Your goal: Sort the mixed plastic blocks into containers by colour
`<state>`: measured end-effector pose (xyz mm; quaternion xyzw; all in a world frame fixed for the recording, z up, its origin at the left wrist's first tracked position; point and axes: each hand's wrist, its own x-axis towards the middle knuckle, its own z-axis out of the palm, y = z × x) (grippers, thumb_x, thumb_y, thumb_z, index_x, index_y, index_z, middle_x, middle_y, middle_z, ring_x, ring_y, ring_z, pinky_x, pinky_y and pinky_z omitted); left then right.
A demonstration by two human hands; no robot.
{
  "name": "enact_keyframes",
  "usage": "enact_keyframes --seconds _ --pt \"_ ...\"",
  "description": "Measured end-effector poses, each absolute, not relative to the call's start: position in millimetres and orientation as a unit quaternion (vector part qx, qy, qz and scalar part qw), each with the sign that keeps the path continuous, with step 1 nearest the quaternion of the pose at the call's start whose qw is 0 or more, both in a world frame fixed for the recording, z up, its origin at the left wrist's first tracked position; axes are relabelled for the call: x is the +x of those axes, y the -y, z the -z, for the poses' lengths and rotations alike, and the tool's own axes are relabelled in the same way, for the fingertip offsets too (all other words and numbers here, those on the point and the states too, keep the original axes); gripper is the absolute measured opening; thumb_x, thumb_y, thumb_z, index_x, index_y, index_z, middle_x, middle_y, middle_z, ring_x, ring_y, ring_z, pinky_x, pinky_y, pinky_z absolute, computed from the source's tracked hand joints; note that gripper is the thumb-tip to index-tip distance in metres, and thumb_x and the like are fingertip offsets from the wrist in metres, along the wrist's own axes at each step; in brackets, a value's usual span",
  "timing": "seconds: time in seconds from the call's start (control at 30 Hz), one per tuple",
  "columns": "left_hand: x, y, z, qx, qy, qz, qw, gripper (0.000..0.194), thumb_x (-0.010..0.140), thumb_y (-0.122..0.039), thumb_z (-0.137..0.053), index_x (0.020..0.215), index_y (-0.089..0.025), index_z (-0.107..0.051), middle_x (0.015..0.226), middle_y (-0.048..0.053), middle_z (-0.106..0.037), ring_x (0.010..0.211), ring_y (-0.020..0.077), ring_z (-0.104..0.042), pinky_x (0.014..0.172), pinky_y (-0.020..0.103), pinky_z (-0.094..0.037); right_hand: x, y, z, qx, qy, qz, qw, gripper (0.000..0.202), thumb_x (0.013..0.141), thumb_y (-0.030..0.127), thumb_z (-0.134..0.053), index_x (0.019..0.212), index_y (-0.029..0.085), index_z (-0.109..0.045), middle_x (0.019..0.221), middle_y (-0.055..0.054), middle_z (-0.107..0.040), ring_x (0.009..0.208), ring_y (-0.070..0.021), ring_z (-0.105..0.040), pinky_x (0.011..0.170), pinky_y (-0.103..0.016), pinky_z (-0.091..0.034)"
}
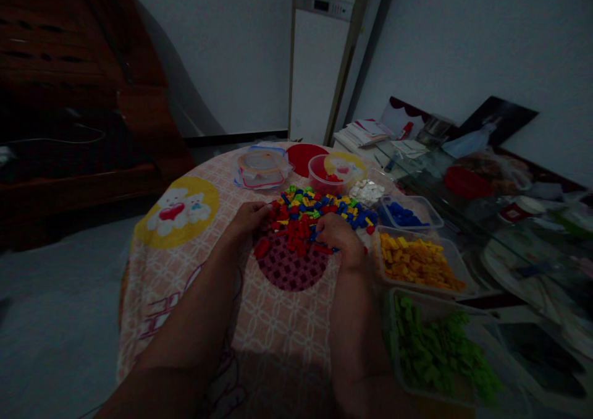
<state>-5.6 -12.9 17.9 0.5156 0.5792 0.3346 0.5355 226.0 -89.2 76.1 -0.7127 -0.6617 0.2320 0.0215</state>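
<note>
A mixed pile of toy building bricks point(303, 204), in red, blue, yellow and green, lies on the round table. My left hand point(250, 217) is at the pile's left edge, its fingers drawn together against red bricks; whether one is in them is too dark to see. At the pile's front right, my right hand point(337, 232) is closed with curled fingers beside red and blue bricks. What its fingertips pinch, if anything, is hidden. Red bricks point(296, 237) gather between the two hands, partly over a dark purple patterned circle point(291, 270) on the tablecloth.
Clear tubs of blue point(403, 214), yellow point(417, 261) and green bricks point(440, 345) line the right side. Behind the pile stand a round tub point(319, 184) with red pieces, white pieces point(367, 191) and lidded containers point(263, 169). A cluttered glass table point(435, 187) adjoins on the right.
</note>
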Motion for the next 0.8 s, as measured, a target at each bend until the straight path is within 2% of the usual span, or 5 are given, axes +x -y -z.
enact_keyframes --seconds 0.2,0.47,0.57,0.67,0.8 --pt "-5 12 -17 0.509 -0.578 -0.341 0.538 0.021 0.08 -0.037 -0.064 0.08 -0.016 -0.067 0.052 -0.001 -0.063 0.045 0.0141 -0.059 0.045 0.021 -0.045 245 92 -69 -0.712 0.563 -0.369 0.198 0.022 0.078 0.004 -0.057 0.089 0.015 -0.072 0.054 0.004 -0.062 0.046 -0.0105 -0.06 0.049 -0.017 -0.043" --pt "-5 15 -22 0.512 -0.576 -0.341 0.538 0.024 0.077 -0.04 -0.067 0.08 -0.015 -0.068 0.05 -0.001 -0.061 0.044 0.0136 -0.057 0.045 0.022 -0.046 254 87 -65 -0.711 0.449 -0.38 0.386 0.007 0.08 0.011 -0.061 0.085 0.016 -0.063 0.053 0.007 -0.057 0.04 -0.009 -0.054 0.04 -0.016 -0.04" --pt "-5 15 -20 0.509 -0.576 -0.344 0.539 0.025 0.076 -0.04 -0.068 0.08 -0.015 -0.067 0.051 -0.001 -0.062 0.043 0.0127 -0.056 0.045 0.022 -0.045 263 84 -64 -0.724 0.373 -0.319 0.485 0.016 0.083 0.017 -0.06 0.099 0.015 -0.063 0.062 0.003 -0.064 0.048 -0.0134 -0.063 0.045 -0.02 -0.049" --pt "-5 15 -19 0.516 -0.57 -0.346 0.537 0.029 0.075 -0.044 -0.07 0.082 -0.015 -0.068 0.052 -0.001 -0.062 0.046 0.0137 -0.058 0.046 0.022 -0.045 277 86 -65 -0.738 0.283 -0.178 0.586 0.034 0.087 0.019 -0.054 0.12 0.012 -0.057 0.088 -0.007 -0.073 0.071 -0.0165 -0.073 0.059 -0.022 -0.059" --pt "-5 14 -18 0.516 -0.576 -0.34 0.535 0.029 0.076 -0.043 -0.069 0.08 -0.015 -0.067 0.052 -0.001 -0.063 0.047 0.0144 -0.06 0.046 0.022 -0.046 297 92 -63 -0.717 0.19 -0.056 0.668 0.049 0.085 0.014 -0.047 0.135 0.011 -0.048 0.106 -0.012 -0.072 0.088 -0.0175 -0.074 0.068 -0.024 -0.061"
